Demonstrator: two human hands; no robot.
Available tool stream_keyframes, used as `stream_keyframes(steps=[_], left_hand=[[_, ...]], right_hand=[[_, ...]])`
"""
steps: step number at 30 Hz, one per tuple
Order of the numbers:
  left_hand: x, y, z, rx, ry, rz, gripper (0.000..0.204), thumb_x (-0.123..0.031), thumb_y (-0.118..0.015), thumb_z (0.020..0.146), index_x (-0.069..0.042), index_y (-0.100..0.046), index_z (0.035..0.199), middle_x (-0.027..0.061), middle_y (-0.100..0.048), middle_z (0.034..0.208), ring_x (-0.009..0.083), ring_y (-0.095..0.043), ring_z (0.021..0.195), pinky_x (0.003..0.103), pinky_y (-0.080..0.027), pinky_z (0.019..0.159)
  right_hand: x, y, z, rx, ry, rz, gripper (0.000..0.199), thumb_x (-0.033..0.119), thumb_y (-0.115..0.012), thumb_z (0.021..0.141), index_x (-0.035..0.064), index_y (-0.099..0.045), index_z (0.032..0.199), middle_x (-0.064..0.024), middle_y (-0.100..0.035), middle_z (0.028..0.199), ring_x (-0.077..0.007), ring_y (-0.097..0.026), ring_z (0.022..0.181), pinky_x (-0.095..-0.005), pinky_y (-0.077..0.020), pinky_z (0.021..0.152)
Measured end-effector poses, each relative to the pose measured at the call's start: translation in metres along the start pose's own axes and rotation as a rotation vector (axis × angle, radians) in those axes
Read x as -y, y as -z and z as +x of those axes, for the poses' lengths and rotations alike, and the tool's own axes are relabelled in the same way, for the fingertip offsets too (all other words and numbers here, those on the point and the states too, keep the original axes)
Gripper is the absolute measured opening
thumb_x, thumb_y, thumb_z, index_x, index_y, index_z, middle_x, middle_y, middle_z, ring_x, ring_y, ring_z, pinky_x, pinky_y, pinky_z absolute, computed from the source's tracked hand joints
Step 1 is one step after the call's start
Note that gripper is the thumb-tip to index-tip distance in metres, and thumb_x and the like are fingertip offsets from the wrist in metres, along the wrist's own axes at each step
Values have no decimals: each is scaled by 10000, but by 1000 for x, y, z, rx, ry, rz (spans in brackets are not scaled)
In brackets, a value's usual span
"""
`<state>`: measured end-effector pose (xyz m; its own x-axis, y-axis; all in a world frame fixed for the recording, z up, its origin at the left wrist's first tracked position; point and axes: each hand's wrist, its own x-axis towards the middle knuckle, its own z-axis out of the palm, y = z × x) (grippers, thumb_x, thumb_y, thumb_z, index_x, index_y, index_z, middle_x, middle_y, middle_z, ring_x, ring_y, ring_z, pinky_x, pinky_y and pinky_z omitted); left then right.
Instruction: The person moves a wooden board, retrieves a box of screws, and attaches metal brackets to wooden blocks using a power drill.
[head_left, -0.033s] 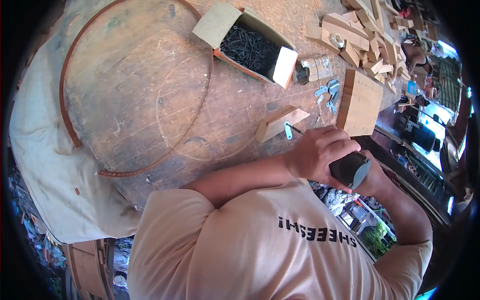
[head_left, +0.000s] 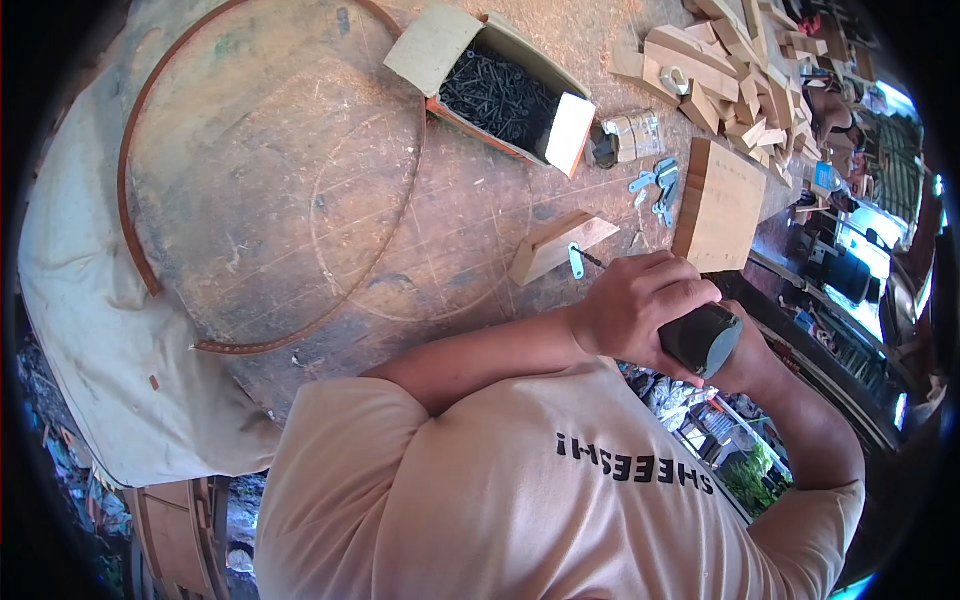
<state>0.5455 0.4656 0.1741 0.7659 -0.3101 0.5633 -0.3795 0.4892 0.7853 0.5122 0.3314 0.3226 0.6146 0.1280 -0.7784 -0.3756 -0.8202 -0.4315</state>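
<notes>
Dark tool fills curled left fingers; right hand has its fingers hidden, grip unclear.

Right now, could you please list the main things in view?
tabletop: one, brown, centre
open box: one, tan, top
screws: many, dark, in open box
large block: one, tan, right
metal plates: several, bluish, by large block
offcuts: many, tan, upper right
small block: one, tan, centre
single plate: one, bluish, at small block
curved strip: one, brown, left
cloth: one, white, far left
power tool: one, black, centre right
left hand: one, bare, on tool
right hand: one, bare, on tool
</notes>
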Motion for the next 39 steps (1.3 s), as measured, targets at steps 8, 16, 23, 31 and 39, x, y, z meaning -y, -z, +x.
stream_keyframes(steps=[8,16,23,31,39], left_hand=[[1,2,0,-2,-6,-19,792,-604,-798,596,-31,-591,1103,117,-616,948,291,-639,805,380,-535,708],[3,5,-5,6,24,-19,795,-598,-799,605,-33,-588,1122,117,-616,959,287,-638,808,386,-526,709],[12,5,-8,6,8,-9,800,-597,-801,601,-34,-589,1127,115,-615,960,289,-636,808,390,-521,721],[12,8,-12,10,-3,-20,782,-582,-803,609,-36,-589,1126,111,-616,952,285,-634,789,385,-522,710],[17,11,-14,0,-1,7,795,-583,-805,594,-37,-589,1130,108,-618,950,275,-635,780,375,-521,696]], right_hand=[[-3,-2,1,-18,-4,27,424,167,-833,600,80,-640,968,-94,-686,879,-265,-700,808,-348,-549,698],[-8,-3,4,-15,-37,-5,466,172,-838,590,73,-633,996,-104,-683,889,-274,-700,821,-354,-544,694],[-15,-5,13,6,-20,29,490,174,-845,590,73,-619,1014,-101,-680,902,-272,-700,819,-353,-545,692],[-12,-6,14,-10,16,-93,474,180,-850,591,72,-628,996,-106,-675,911,-290,-697,827,-364,-545,695],[-14,-9,20,1,-113,50,414,164,-821,604,61,-657,970,-124,-694,897,-256,-705,827,-337,-538,703]])
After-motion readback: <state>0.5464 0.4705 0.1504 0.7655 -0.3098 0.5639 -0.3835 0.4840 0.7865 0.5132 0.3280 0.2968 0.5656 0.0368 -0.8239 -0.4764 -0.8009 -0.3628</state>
